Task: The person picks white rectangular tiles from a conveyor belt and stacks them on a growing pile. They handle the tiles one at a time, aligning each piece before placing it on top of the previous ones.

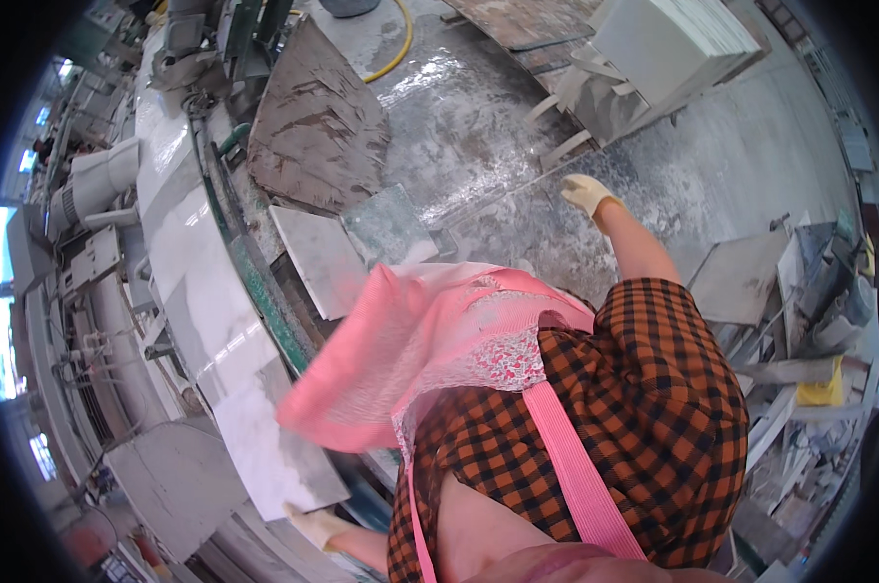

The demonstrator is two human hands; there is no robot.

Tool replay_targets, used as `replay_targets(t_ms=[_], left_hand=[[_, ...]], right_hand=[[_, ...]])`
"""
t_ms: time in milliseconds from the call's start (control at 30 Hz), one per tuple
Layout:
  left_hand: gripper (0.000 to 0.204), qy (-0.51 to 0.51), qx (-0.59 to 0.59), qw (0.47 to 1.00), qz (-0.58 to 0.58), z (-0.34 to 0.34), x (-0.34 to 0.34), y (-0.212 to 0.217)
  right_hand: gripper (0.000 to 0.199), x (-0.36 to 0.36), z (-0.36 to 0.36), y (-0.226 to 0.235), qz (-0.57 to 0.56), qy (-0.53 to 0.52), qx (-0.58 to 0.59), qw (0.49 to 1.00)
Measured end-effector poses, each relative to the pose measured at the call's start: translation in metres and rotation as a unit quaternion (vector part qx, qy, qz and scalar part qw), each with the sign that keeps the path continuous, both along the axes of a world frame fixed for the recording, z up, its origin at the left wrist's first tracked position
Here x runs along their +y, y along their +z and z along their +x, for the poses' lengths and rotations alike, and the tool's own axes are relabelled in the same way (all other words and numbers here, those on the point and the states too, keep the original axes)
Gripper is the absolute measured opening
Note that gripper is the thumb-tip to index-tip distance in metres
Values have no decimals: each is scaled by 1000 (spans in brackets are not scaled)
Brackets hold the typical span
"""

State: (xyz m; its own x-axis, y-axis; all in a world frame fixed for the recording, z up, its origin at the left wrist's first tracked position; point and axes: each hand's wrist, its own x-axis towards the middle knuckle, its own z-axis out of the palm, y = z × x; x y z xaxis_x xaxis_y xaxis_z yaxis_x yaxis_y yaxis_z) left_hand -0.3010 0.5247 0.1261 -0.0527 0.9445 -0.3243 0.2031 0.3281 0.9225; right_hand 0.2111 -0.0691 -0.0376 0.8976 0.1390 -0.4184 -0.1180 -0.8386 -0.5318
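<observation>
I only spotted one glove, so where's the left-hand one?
In the head view, the pale glove on the left hand is near the bottom, left of centre, at the near end of the white slab, below the pink apron.

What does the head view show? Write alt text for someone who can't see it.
A person's gloved left hand is at the near edge of a row of white slabs, while the gloved right hand is out over a grey floor. A pink apron flares over a checked shirt; pale panels stand stacked beyond.

Right hand (585, 194) loosely curled, arm (643, 245) outstretched; left hand (319, 529) low, grip hard to judge.
</observation>
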Motion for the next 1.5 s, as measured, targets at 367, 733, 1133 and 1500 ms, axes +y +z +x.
replay_targets(t_ms=[367, 733, 1133, 1500], left_hand=[[53, -55, 168, 959, 222, 65, -9, 84], [49, -76, 318, 906, 270, 183, -80, 210], [38, -264, 292, 876, 280, 552, -199, 262], [31, -681, 333, 615, 215, 1060, -348, 41]], right_hand=[[44, 36, 39, -6, -53, 99, -11, 994], [42, 13, 180, 17, 136, 49, 80, 986], [47, -176, 462, 187, 206, -32, -150, 966], [38, -345, 539, 262, 50, -225, -380, 896]])
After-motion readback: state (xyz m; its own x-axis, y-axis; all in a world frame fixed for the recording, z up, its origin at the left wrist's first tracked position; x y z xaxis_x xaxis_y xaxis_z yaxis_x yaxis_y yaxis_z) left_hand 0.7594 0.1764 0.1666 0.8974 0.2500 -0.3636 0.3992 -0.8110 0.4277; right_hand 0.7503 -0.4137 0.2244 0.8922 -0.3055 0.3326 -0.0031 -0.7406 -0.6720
